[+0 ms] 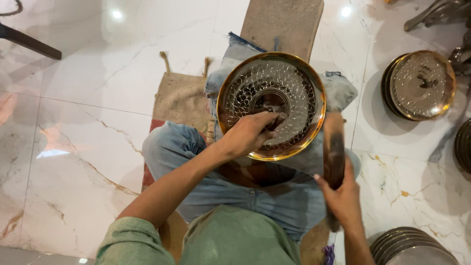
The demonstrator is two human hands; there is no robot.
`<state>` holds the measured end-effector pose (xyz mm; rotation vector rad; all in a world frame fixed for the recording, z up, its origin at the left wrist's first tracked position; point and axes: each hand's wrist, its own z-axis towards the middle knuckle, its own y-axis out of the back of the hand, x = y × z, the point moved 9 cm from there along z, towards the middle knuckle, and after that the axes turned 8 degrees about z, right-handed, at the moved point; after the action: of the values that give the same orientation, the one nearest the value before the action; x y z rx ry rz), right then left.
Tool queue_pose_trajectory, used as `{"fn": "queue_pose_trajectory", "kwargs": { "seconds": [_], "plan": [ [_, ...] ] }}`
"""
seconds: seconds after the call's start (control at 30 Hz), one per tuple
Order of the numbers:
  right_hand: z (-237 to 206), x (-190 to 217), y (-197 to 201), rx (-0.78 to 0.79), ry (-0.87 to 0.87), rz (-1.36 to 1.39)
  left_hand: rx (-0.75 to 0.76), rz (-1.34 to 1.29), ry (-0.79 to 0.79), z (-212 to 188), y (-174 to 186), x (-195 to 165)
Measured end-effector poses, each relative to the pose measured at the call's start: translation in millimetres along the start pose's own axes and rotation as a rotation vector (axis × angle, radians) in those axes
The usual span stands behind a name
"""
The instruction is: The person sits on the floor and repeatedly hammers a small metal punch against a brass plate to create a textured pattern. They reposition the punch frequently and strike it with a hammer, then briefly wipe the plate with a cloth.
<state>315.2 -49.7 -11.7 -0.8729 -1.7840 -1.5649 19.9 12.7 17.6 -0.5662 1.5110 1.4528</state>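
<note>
The left hand is resting on the patterned metal plate, its fingers curled together and pressing down near the plate's raised centre ring — whether anything small is pinched under them cannot be told. The plate, silvery with a scale-like embossed pattern and a golden rim, is lying under that hand and spreading out beyond it on every side, propped on the person's lap over the blue jeans. The right hand is closing around the lower part of a dark wooden tool, gripping it firmly, with the tool rising upright above the grip and standing just beside the plate's rim on the side away from the left hand. Beyond the plate from the left hand, a stone-coloured block is lying on the white marble floor, and a piece of burlap cloth is spreading under the legs on the outer side of the left arm. Well apart from the right hand's grip, outward and farther off, a stack of similar plates is sitting on the floor — and another stack of plates is lying close below and outside that hand's wrist. The person is wearing a green shirt.
</note>
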Motion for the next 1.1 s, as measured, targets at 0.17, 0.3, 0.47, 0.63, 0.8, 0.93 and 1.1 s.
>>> {"fn": "queue_pose_trajectory", "kwargs": {
  "seconds": [0.17,0.3,0.47,0.63,0.8,0.93,1.1],
  "plan": [
    [34,34,33,-0.180,-0.030,0.593,0.081,0.046,-0.012,5,-5,-1],
    [70,110,24,0.083,0.194,-0.469,-0.012,0.000,-0.074,3,1,-5],
    [81,170,-2,0.413,0.294,-0.885,-0.214,0.017,0.099,-15,3,7],
    [90,240,-17,0.420,0.563,-0.970,-0.396,0.060,0.374,-42,3,14],
    [89,266,-40,0.483,0.670,-0.899,-0.557,0.051,0.508,-59,8,7],
    [88,265,-41,0.491,0.699,-0.890,-0.537,0.087,0.472,-55,10,3],
    [98,234,-20,0.486,0.526,-0.944,-0.432,0.033,0.361,-41,8,2]
  ]
}}
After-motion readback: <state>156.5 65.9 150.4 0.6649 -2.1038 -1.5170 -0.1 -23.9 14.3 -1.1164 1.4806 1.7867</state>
